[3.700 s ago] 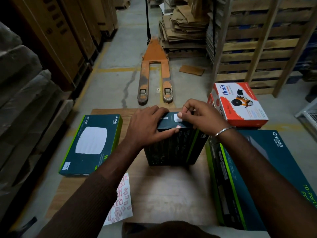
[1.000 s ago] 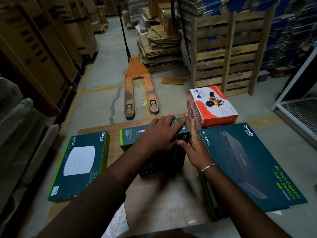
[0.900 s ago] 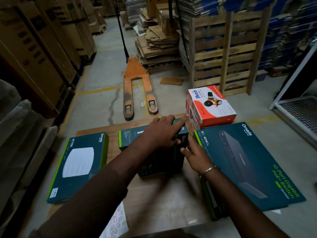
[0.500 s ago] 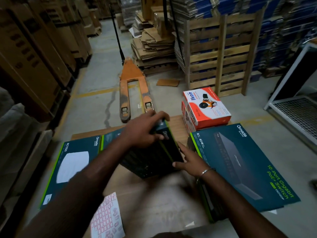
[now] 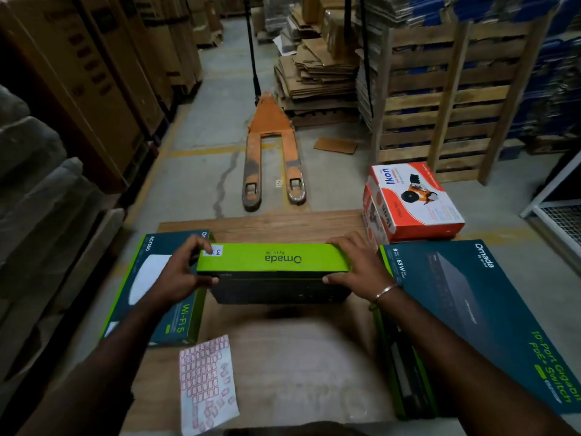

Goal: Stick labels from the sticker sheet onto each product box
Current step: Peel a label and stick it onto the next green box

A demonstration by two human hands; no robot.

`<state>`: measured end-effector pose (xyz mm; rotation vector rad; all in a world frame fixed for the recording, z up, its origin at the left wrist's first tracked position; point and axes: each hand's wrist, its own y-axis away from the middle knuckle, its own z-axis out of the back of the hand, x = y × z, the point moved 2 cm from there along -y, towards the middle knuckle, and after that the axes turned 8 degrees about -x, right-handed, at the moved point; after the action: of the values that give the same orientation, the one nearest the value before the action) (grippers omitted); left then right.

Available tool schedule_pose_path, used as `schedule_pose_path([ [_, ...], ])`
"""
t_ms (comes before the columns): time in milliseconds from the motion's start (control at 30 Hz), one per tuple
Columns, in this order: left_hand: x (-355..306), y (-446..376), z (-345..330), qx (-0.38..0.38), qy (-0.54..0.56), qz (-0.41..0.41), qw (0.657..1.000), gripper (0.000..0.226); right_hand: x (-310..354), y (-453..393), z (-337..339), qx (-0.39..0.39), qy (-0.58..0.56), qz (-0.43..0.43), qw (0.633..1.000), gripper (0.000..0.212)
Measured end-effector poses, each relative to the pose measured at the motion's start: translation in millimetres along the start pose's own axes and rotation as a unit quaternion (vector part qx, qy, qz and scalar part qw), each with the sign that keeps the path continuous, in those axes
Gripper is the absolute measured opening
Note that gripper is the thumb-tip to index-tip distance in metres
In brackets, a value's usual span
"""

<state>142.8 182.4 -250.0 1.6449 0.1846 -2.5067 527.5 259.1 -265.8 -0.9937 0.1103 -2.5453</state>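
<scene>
Box: the green-topped box (image 5: 273, 262) stands on edge mid-table (image 5: 283, 357), gripped at both ends.
Left hand (image 5: 180, 273): curled round its left end, beside a white label (image 5: 213, 250) (writing unreadable).
Right hand (image 5: 356, 267): clasps the right end.
Sticker sheet (image 5: 206, 383): nearer me, bottom edge cut off.

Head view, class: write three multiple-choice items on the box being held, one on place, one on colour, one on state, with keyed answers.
1. Where does the sticker sheet lie?
A. on the red box
B. on the table, near the person
C. on the floor

2. What colour is the upward face of the held box?
A. bright green
B. red
C. white

3. How is that box held?
A. one hand only
B. untouched
C. a hand at each end

Answers: B, it lies flat on the wooden table; A, the Omada face is green; C, left hand and right hand grip opposite ends.
</scene>
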Motion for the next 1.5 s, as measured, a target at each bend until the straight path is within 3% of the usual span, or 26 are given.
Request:
schedule_pose_path([
  [200,13,-4,-20,0.04,-0.218,-0.07,0.972,0.099,-1,19,-14,-0.021,0.022,0.01,0.999,0.084],
  [267,6,-10,-35,0.042,-0.334,-0.137,0.931,0.102,-8,24,-17,-0.028,-0.005,-0.009,1.0,0.084],
  [367,-11,-11,-69,0.063,-0.493,-0.228,0.837,0.109,-11,29,-18,-0.067,-0.045,-0.022,0.996,0.085],
  [433,-24,-9,-103,0.1,-0.511,-0.267,0.811,0.112,-12,36,-22,-0.104,-0.068,-0.067,0.99,0.101],
  [567,-46,-18,-171,0.162,-0.495,-0.311,0.795,0.119,-17,54,-39,-0.148,-0.163,-0.211,0.952,0.14],
  [633,-57,-23,-201,0.198,-0.484,-0.34,0.782,0.121,-17,59,-39,-0.142,-0.205,-0.24,0.938,0.144],
  [800,-84,-34,-242,0.244,-0.459,-0.359,0.775,0.108,-36,73,-51,-0.074,-0.308,-0.265,0.911,0.129],
  [933,-101,-38,-231,0.258,-0.431,-0.333,0.798,0.095,-27,82,-51,-0.05,-0.347,-0.274,0.896,0.104],
  [1067,-129,-44,-184,0.226,-0.329,-0.291,0.869,0.094,-21,74,-39,-0.077,-0.364,-0.24,0.897,0.09],
  [1233,-143,-45,-106,0.165,-0.099,-0.206,0.959,0.085,-12,48,-1,-0.144,-0.269,-0.19,0.933,0.094],
  [1367,-113,-28,-74,0.069,0.047,-0.141,0.986,0.082,-1,22,19,-0.157,-0.328,-0.158,0.918,0.09],
  [1500,-73,-13,-62,-0.005,0.118,-0.07,0.99,0.078,12,7,24,-0.144,-0.327,-0.122,0.926,0.079],
])
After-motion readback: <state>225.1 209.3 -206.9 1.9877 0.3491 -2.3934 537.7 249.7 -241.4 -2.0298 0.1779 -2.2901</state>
